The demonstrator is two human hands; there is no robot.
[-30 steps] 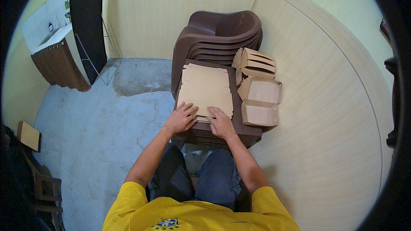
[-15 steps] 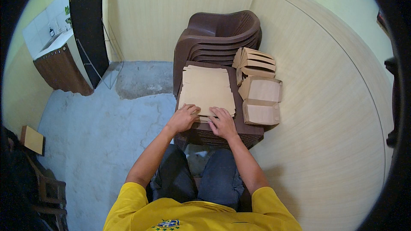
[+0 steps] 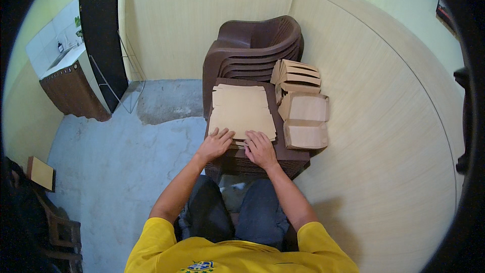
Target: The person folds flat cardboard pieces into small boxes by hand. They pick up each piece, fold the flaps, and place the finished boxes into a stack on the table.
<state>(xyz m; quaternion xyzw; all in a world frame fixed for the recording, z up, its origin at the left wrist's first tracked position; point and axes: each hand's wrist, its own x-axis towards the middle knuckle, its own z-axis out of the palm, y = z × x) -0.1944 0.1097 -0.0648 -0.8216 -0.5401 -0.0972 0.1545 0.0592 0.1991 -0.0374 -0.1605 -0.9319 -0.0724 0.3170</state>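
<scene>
A stack of flat, unfolded brown cardboard box blanks (image 3: 241, 108) with notched edges lies on a dark brown woven-pattern seat (image 3: 270, 159) in front of me. My left hand (image 3: 214, 145) rests at the near left corner of the stack, its fingers stretched out over the top sheet. Beside it, my right hand (image 3: 259, 148) lies on the near edge toward the right, with fingers spread and the thumb down by the front edge. Between the hands, the edges of lower sheets stick out toward me. Neither hand lifts a sheet.
To the right stands an open folded cardboard box (image 3: 306, 121). Behind it are several nested cardboard boxes (image 3: 298, 77). Stacked brown plastic chairs (image 3: 255, 45) rise at the back. A pale panelled wall (image 3: 384, 131) bounds the right side; a sink counter (image 3: 76, 83) stands far left.
The whole view has shifted slightly, so the scene sits a little lower. Both hands stay at the near edge of the stack, with fingers slightly shifted.
</scene>
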